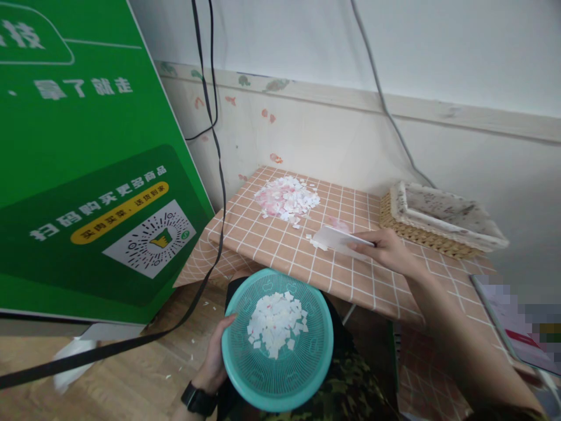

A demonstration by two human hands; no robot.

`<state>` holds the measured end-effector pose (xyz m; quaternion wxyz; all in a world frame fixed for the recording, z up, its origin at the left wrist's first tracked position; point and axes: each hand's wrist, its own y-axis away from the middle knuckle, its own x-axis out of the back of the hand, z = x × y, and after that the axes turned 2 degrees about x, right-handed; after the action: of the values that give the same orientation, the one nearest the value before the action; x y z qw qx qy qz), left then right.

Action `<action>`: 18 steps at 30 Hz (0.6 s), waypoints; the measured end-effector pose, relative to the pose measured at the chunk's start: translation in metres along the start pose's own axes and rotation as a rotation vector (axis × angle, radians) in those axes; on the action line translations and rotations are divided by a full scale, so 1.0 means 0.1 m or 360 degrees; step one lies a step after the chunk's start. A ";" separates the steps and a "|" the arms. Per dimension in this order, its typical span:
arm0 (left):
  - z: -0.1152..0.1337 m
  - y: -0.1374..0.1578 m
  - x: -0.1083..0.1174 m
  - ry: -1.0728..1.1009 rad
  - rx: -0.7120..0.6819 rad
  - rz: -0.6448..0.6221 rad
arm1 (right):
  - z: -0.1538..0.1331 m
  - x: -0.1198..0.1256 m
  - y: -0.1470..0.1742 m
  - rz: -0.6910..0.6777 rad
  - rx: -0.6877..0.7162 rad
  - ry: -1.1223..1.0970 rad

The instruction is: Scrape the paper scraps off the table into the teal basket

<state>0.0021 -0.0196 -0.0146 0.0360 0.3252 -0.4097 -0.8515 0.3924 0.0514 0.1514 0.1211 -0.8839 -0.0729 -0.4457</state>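
My left hand (218,348) grips the left rim of a round teal plastic colander (280,394), held tilted toward me below the table edge. A heap of small white paper scraps (277,323), a few with reddish specks, lies in it. Over the tabletop, my right hand (388,248) pinches a thin white flat card (339,238) between thumb and fingers. A few loose scraps (318,242) lie at the card's left end. Beyond, a bigger pile of white and pinkish paper scraps (287,199) is spread on the checked tablecloth.
A lined wicker basket (432,234) stands at the table's back right. At the right edge lies a tablet-like screen (512,321), partly blurred. A green machine (87,146) with a QR code fills the left, and a black strap (221,193) hangs before the table.
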 end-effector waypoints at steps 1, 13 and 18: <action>0.00 0.01 -0.01 0.0007 -0.0010 0.0011 | -0.01 -0.02 0.06 0.0049 -0.0014 0.0017; 0.08 0.15 -0.32 0.0010 -0.0048 0.0052 | -0.31 -0.43 0.39 0.0196 0.0195 0.0446; 0.17 0.21 -0.44 0.0005 -0.0060 -0.0054 | -0.47 -0.51 0.38 0.0096 0.0350 0.0366</action>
<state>0.0222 -0.0072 0.0315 0.0281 0.3327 -0.3880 -0.8591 0.3353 0.0007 0.1312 0.2379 -0.8102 -0.0802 -0.5296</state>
